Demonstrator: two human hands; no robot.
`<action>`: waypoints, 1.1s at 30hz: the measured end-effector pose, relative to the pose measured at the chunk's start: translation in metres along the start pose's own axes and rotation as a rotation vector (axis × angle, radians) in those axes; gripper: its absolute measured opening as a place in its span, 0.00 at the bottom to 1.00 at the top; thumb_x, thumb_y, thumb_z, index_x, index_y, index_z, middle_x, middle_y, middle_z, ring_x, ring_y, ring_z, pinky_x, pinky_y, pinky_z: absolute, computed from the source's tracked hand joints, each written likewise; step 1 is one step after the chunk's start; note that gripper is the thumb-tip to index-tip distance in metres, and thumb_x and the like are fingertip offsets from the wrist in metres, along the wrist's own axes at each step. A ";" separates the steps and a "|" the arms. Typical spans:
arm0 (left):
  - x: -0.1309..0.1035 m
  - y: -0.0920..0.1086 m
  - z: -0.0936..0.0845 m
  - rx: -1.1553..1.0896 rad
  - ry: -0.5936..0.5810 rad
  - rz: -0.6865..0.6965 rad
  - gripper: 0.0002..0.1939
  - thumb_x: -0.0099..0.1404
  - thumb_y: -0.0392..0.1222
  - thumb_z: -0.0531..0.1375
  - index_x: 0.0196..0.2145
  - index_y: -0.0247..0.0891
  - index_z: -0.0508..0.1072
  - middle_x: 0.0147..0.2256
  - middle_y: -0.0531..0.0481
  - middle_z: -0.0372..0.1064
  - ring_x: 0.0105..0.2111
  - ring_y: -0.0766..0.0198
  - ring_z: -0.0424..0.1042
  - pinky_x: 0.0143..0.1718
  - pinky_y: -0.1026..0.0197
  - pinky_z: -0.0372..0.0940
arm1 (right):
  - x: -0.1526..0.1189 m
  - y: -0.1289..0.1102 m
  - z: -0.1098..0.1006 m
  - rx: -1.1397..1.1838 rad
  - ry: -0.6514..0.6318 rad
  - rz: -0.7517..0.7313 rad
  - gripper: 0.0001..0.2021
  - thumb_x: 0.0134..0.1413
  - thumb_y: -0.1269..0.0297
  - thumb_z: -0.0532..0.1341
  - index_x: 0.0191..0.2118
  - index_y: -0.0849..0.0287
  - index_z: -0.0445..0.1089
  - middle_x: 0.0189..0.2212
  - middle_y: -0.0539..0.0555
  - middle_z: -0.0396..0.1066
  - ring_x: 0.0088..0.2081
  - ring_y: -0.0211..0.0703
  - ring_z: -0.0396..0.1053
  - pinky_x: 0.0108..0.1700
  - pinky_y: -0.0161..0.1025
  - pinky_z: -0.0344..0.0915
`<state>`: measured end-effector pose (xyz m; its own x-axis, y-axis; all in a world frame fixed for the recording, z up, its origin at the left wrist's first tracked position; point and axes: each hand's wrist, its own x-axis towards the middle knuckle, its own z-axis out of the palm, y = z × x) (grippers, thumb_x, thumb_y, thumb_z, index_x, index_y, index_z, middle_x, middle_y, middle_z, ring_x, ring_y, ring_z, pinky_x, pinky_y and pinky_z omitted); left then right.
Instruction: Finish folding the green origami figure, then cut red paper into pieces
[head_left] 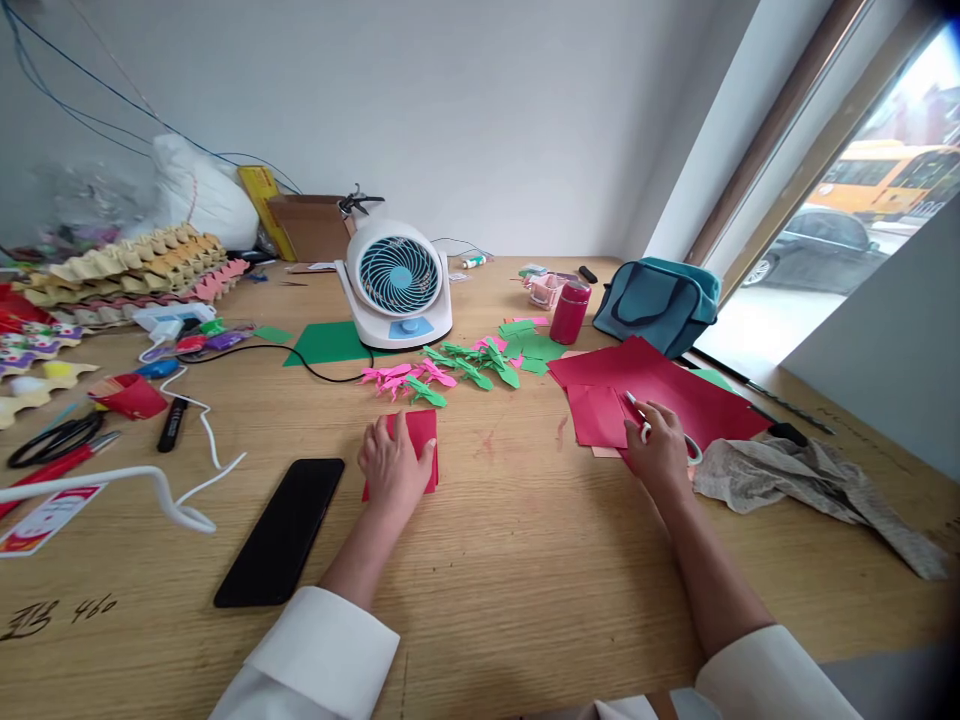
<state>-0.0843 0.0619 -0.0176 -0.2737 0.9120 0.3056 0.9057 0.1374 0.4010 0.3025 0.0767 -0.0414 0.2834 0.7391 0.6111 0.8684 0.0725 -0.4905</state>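
Observation:
My left hand (395,462) lies with fingers spread on a small stack of red paper (424,432) on the table. My right hand (660,447) is closed around white-handled scissors (694,452), whose tip points up and left. The scissors are over smaller red pieces (596,412) and large red sheets (637,365). Beyond my left hand lie cut pink paper shapes (405,380) and green paper shapes (465,365). The palm hides part of the red stack, and the fingers cover part of the scissors.
A white fan (399,285) stands at the back, beside a green sheet (326,343). A black phone (281,532) lies left of my left hand. A red jar (571,312), teal bag (660,300) and crumpled cloth (787,475) are on the right. Egg trays (142,268) and cables crowd the left.

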 end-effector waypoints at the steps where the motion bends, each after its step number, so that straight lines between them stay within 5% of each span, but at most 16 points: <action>1: -0.001 -0.001 0.000 0.109 -0.037 -0.031 0.36 0.65 0.51 0.57 0.64 0.28 0.57 0.64 0.23 0.51 0.64 0.32 0.51 0.57 0.32 0.54 | 0.000 -0.002 -0.001 -0.003 0.007 -0.015 0.20 0.56 0.59 0.56 0.51 0.62 0.72 0.52 0.66 0.68 0.55 0.56 0.66 0.58 0.54 0.62; 6: -0.011 0.003 0.006 0.325 -0.229 -0.012 0.42 0.67 0.59 0.51 0.65 0.20 0.55 0.65 0.17 0.48 0.66 0.30 0.48 0.59 0.31 0.50 | -0.004 -0.015 -0.005 0.025 -0.025 -0.067 0.16 0.58 0.62 0.56 0.49 0.59 0.72 0.51 0.63 0.69 0.55 0.55 0.66 0.56 0.52 0.64; 11: -0.027 0.018 0.009 0.362 -0.260 0.112 0.41 0.68 0.59 0.51 0.65 0.22 0.56 0.65 0.19 0.48 0.66 0.31 0.49 0.59 0.32 0.51 | -0.010 -0.033 -0.007 0.108 -0.051 -0.138 0.13 0.59 0.65 0.55 0.47 0.57 0.72 0.50 0.62 0.70 0.55 0.55 0.67 0.56 0.54 0.64; 24: -0.049 0.032 0.020 0.098 -0.356 0.467 0.39 0.65 0.56 0.58 0.67 0.34 0.54 0.68 0.31 0.44 0.68 0.41 0.47 0.64 0.38 0.48 | -0.041 -0.078 0.008 0.294 -0.446 -0.287 0.12 0.63 0.65 0.54 0.47 0.56 0.72 0.44 0.58 0.73 0.45 0.47 0.72 0.49 0.43 0.68; 33: -0.050 0.030 0.025 0.010 -0.370 0.561 0.37 0.64 0.54 0.59 0.65 0.37 0.58 0.69 0.33 0.45 0.68 0.44 0.47 0.64 0.41 0.49 | -0.041 -0.079 0.009 0.143 -0.441 -0.298 0.12 0.62 0.65 0.56 0.49 0.54 0.72 0.46 0.59 0.71 0.48 0.51 0.69 0.52 0.48 0.66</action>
<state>-0.0351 0.0300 -0.0419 0.3666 0.9184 0.1488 0.8818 -0.3940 0.2593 0.2186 0.0470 -0.0330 -0.1905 0.8809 0.4333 0.8121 0.3894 -0.4345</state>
